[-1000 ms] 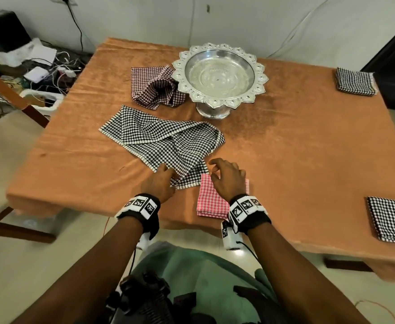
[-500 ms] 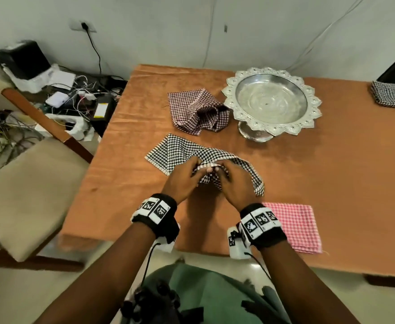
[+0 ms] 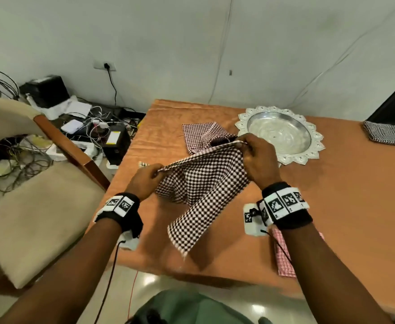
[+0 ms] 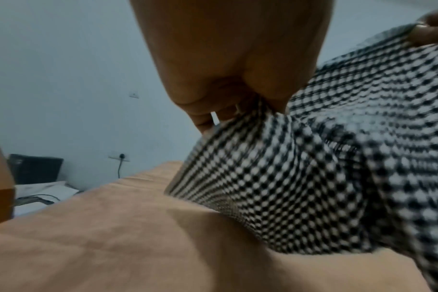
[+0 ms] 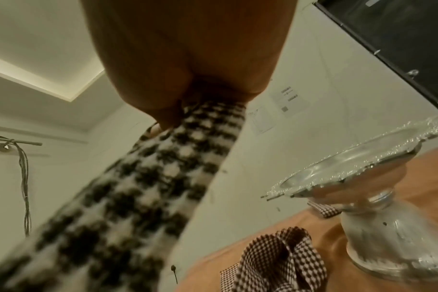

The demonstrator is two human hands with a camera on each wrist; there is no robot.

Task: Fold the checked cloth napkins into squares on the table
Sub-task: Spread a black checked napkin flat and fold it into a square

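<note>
Both hands, left (image 3: 145, 181) and right (image 3: 258, 157), now pinch the black napkin's (image 3: 203, 195) top edge, lifted off the table (image 3: 355, 206) beside the tray (image 3: 279, 134); likely shaking it flat for folding.

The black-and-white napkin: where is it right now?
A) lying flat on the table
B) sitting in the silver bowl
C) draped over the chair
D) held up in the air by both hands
D: the left hand and right hand each pinch its top edge, so the napkin hangs above the table, beside the bowl.
</note>
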